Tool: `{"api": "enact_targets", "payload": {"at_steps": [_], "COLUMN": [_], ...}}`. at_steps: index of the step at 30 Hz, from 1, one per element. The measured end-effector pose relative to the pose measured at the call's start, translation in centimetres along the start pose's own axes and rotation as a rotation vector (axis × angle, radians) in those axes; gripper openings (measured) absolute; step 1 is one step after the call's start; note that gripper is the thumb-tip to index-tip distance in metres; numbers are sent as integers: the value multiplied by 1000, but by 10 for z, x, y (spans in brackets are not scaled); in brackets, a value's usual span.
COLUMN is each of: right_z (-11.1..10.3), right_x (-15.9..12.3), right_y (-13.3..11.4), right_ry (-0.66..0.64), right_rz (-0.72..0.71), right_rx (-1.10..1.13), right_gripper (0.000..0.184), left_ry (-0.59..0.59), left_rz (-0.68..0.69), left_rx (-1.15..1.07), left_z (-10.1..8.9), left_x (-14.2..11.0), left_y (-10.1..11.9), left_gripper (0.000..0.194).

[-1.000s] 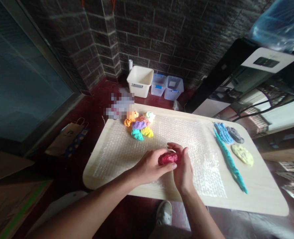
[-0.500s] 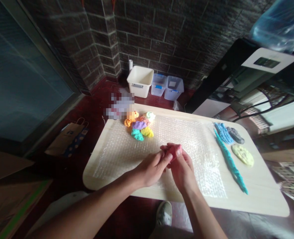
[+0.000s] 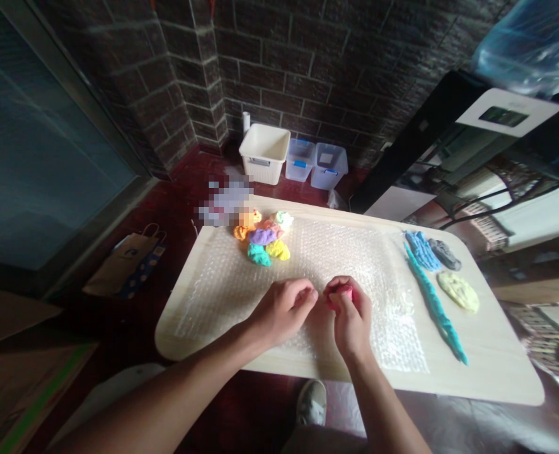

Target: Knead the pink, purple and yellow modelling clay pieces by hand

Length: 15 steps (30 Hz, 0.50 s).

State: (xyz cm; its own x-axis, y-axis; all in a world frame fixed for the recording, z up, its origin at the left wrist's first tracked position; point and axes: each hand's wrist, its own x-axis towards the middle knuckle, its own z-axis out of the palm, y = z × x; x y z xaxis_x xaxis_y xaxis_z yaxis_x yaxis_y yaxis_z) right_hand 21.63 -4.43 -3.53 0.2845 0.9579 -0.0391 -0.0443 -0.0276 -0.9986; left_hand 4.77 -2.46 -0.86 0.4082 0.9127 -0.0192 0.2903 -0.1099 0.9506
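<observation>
My right hand [image 3: 350, 315] is closed round a lump of red clay [image 3: 341, 292], which shows between its fingers. My left hand [image 3: 283, 309] is curled just left of it, a small gap apart; whether it holds a bit of clay is hidden. Both hands hover over a sheet of bubble wrap [image 3: 222, 290] spread on a light wooden table [image 3: 491, 372]. A heap of coloured clay lumps [image 3: 263, 236] lies at the sheet's far left corner.
On the table's right lie a long teal clay roll [image 3: 433, 302], a blue lump [image 3: 418, 248], a grey lump [image 3: 444, 252] and a flat yellow piece [image 3: 459, 291]. A white bin [image 3: 265, 151] and two clear boxes [image 3: 314, 164] stand by the brick wall. A paper bag [image 3: 123, 261] rests on the floor.
My hands were pressed together around the red clay; they have come apart, and the clay is now in my right hand alone.
</observation>
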Motion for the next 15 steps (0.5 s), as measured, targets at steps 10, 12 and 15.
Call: {"api": "enact_targets", "payload": {"at_steps": [10, 12, 15], "right_z": [5, 6, 6], "right_x": [-3, -4, -4], "right_y": [-10, -12, -14], "right_ry": [1, 10, 14], "right_rz": [-65, -92, -126], "right_rx": [-322, -369, -403], "right_gripper": [60, 66, 67], "left_ry": [8, 7, 0], "left_rz": [-2, 1, 0], "left_rx": [18, 21, 11], "left_z": [-1, -1, -1], "left_x": [3, 3, 2], "left_y": [-1, -1, -1], "left_gripper": [28, 27, 23]}}
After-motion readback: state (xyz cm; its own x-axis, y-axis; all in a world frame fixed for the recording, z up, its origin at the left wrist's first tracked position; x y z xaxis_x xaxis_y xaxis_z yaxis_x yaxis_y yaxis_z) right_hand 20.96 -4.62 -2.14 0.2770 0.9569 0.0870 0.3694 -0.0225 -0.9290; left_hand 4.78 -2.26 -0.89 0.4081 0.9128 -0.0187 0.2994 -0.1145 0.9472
